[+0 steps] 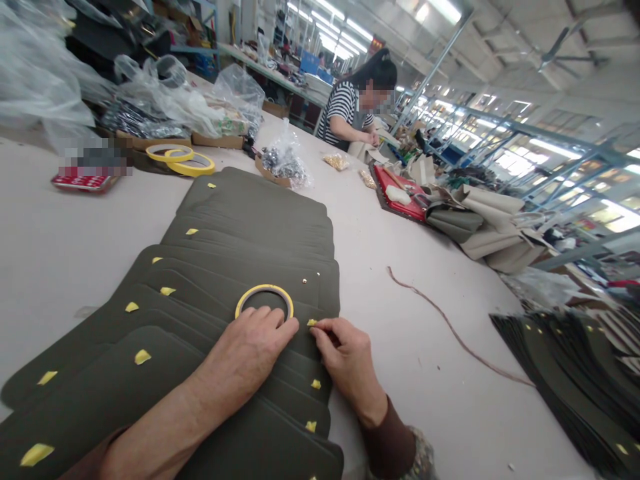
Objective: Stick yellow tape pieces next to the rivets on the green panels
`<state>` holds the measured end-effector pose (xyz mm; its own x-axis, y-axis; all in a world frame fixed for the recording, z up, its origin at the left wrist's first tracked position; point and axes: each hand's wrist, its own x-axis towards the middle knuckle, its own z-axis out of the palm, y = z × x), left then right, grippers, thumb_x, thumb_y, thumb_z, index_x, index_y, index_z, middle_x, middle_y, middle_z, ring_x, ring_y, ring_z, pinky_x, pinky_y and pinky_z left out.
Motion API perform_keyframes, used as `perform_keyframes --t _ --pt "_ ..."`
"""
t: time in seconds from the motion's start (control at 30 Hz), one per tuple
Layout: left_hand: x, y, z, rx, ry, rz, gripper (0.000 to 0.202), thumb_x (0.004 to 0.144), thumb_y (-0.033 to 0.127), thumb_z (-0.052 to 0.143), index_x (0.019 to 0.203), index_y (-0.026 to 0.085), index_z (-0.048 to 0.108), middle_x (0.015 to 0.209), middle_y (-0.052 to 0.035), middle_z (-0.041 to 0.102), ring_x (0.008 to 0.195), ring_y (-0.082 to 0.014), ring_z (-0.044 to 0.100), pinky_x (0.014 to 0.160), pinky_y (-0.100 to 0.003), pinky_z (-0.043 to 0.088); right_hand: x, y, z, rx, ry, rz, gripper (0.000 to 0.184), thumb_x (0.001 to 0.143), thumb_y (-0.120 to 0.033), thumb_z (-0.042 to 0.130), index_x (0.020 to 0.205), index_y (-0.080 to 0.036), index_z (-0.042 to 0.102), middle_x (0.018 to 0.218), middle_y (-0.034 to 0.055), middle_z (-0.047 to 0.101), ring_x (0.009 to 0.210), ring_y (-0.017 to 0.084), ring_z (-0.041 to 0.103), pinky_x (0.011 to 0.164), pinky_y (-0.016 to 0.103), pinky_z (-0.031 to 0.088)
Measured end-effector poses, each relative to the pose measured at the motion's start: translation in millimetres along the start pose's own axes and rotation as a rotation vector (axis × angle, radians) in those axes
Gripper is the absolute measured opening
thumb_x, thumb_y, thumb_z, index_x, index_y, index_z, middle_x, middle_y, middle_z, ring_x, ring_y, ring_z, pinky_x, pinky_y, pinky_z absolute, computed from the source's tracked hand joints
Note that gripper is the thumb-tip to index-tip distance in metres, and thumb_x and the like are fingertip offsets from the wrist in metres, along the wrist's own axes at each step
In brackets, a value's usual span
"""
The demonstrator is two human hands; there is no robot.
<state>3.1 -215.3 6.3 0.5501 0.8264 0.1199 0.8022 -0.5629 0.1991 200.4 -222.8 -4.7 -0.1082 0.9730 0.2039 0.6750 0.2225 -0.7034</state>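
Observation:
Dark olive panels lie overlapped in a fanned stack on the table, with small yellow tape pieces stuck along both sides. My left hand is closed on the near edge of a roll of yellow tape, which rests on the panels. To its right, my right hand pinches a small yellow tape piece between thumb and forefinger, at the right edge of a panel. Whether that piece touches the panel I cannot tell. Two tiny shiny studs show on the panel just beyond.
More yellow tape rolls and a red calculator-like object lie at the back left, near plastic bags. A cord crosses the table at right, beside stacked dark panels. Across the table, a person handles beige pieces.

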Motion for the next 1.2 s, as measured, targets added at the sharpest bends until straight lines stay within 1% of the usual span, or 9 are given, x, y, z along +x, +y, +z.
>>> perform_keyframes --t 0.1,0.2,0.3,0.43,0.53,0.77,0.97,1.07,1.2 --pt "-0.2 0.0 2.9 -0.019 0.012 0.002 0.015 0.095 0.015 0.046 0.094 0.023 0.058 0.084 -0.0011 0.058 0.077 -0.0222 0.053 0.071 -0.038 0.041 1.7 -1.1 7.5 -0.124 0.041 -0.109 0.014 0.088 -0.014 0.059 0.085 -0.017 0.072 0.080 0.0061 0.073 0.074 0.018 0.067 0.071 0.028 0.049" --pt "0.6 -1.2 3.2 -0.038 0.039 0.014 0.014 0.096 0.017 0.046 0.094 0.023 0.058 0.084 -0.0011 0.059 0.077 -0.0220 0.052 0.072 -0.039 0.042 8.2 -3.7 10.8 -0.153 0.046 -0.061 0.012 0.086 -0.013 0.062 0.081 -0.017 0.072 0.076 0.0043 0.072 0.069 0.017 0.066 0.067 0.027 0.047" --pt "2.9 -6.0 1.9 -0.057 0.131 -0.023 0.012 0.096 0.018 0.047 0.095 0.022 0.059 0.088 -0.0021 0.061 0.084 -0.0224 0.054 0.076 -0.038 0.044 17.4 -6.4 4.0 -0.126 -0.061 0.007 0.013 0.085 -0.014 0.065 0.075 -0.019 0.072 0.067 0.0002 0.069 0.061 0.015 0.063 0.061 0.025 0.045" --pt "7.5 -14.8 1.1 -0.044 0.232 -0.106 0.012 0.095 0.016 0.049 0.098 0.020 0.059 0.094 -0.0032 0.065 0.093 -0.0226 0.056 0.079 -0.035 0.047 32.5 -5.5 -7.9 -0.146 -0.120 -0.124 0.017 0.092 -0.016 0.058 0.090 -0.020 0.075 0.083 0.0030 0.071 0.077 0.016 0.065 0.073 0.025 0.048" --pt "9.1 -17.1 -0.4 -0.001 0.198 -0.102 0.013 0.094 0.014 0.049 0.098 0.019 0.060 0.092 -0.0037 0.065 0.092 -0.0240 0.056 0.080 -0.037 0.049 42.2 -2.2 -7.3 -0.217 -0.115 -0.206 0.020 0.094 -0.015 0.056 0.101 -0.019 0.073 0.090 0.0056 0.069 0.086 0.018 0.065 0.080 0.027 0.048" --pt "-1.8 -17.9 -4.4 -0.050 0.043 -0.027 0.018 0.095 0.015 0.043 0.090 0.022 0.059 0.082 -0.0016 0.063 0.080 -0.0234 0.059 0.067 -0.036 0.052 49.9 0.3 4.2 -0.308 -0.032 -0.128 0.016 0.090 -0.014 0.061 0.094 -0.020 0.075 0.086 0.0050 0.068 0.081 0.019 0.065 0.076 0.029 0.049" --pt "-7.4 -26.1 0.8 -0.265 0.300 0.103 0.026 0.099 0.023 0.039 0.120 0.022 0.054 0.100 -0.0027 0.073 0.088 -0.0165 0.068 0.076 -0.027 0.055 40.0 -10.5 1.1 0.075 0.073 -0.183 0.015 0.089 -0.014 0.060 0.095 -0.019 0.072 0.085 0.0040 0.072 0.077 0.016 0.066 0.073 0.027 0.051" --pt "-8.2 -24.7 2.3 -0.305 0.302 0.107 0.039 0.100 0.024 0.040 0.139 0.024 0.040 0.118 -0.0029 0.071 0.102 -0.0137 0.069 0.086 -0.022 0.054 31.6 -21.2 -2.7 0.246 -0.025 -0.228 0.014 0.087 -0.013 0.062 0.096 -0.019 0.071 0.087 0.0032 0.072 0.074 0.014 0.065 0.068 0.024 0.052" --pt "-8.4 -21.1 5.0 -0.287 0.294 0.087 0.038 0.101 0.027 0.037 0.138 0.021 0.037 0.116 -0.0050 0.072 0.100 -0.0150 0.070 0.083 -0.023 0.055 25.5 -28.4 0.3 0.202 -0.067 -0.384 0.017 0.086 -0.011 0.061 0.098 -0.018 0.069 0.091 0.0055 0.071 0.081 0.016 0.065 0.075 0.027 0.053"
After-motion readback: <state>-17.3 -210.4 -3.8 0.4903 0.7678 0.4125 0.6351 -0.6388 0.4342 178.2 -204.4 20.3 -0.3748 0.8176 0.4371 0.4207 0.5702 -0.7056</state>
